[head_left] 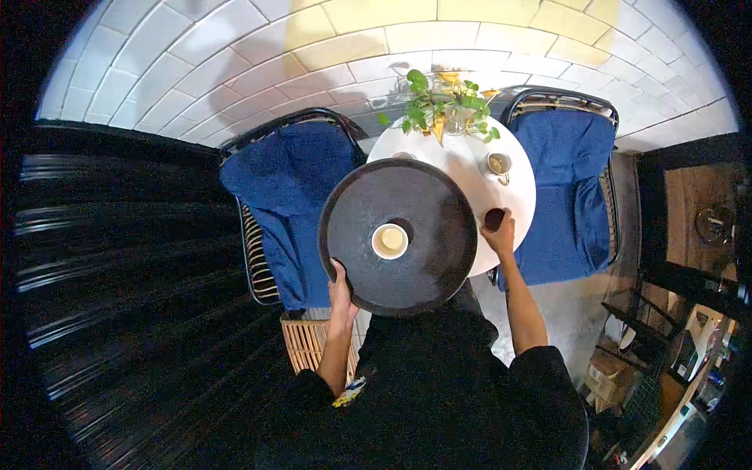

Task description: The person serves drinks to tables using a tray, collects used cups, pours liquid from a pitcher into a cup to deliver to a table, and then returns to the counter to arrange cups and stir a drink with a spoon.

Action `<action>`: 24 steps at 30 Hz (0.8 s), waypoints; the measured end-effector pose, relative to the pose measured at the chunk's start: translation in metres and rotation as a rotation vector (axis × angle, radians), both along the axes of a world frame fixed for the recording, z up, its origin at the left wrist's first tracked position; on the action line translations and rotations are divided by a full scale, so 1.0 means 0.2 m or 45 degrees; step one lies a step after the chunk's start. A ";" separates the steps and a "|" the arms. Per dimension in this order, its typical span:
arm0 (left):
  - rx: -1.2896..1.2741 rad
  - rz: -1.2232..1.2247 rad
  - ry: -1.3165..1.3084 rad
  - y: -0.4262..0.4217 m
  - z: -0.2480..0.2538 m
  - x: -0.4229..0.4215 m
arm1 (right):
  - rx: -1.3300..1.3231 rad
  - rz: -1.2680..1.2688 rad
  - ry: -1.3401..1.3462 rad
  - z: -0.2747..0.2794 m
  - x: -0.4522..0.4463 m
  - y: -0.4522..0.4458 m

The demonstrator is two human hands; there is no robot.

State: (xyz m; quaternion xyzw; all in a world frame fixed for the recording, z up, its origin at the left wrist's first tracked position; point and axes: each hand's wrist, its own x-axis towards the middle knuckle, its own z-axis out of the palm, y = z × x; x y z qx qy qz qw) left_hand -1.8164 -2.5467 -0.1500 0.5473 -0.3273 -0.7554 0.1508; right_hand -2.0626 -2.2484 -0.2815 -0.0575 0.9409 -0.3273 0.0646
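My left hand [340, 290] grips the lower left edge of a round dark tray [352, 196], thumb on top and fingers underneath. On the tray stands a white cup [390, 241] with something pale inside. My right hand [503, 233] is closed round a small dark cup [493, 218], over the right side of a round white table [517, 196]. Whether that cup touches the tabletop, I cannot tell. Behind it on the table is a mug [497, 164] with a handle, some brownish contents inside. The tray covers the left part of the table.
A leafy plant [446, 106] in a clear vase stands at the table's back, near a white tiled wall [345, 47]. Chairs with blue covers flank the table, one left [290, 180] and one right [560, 196]. A slatted wooden piece [305, 343] is low on the left.
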 end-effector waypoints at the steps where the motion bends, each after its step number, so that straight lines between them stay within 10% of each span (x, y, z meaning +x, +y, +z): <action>1: 0.015 -0.004 -0.009 0.00 0.00 0.00 | -0.011 0.043 0.045 0.00 -0.03 0.01; 10: 0.045 0.014 -0.055 0.02 -0.01 -0.03 | 0.288 -0.077 0.301 0.30 -0.10 -0.08; 13: 0.057 -0.027 0.083 0.02 -0.08 0.00 | -0.125 -0.117 0.361 0.72 -0.07 -0.22; 15: 0.026 -0.026 0.040 0.05 -0.02 -0.04 | -0.610 0.085 -0.178 0.98 0.01 -0.33; 19: 0.074 -0.027 0.075 0.07 -0.02 -0.06 | -0.779 0.839 -0.122 1.09 0.16 -0.52; 24: 0.034 -0.062 0.057 0.07 -0.06 -0.06 | -0.781 0.921 0.007 0.93 0.34 -0.71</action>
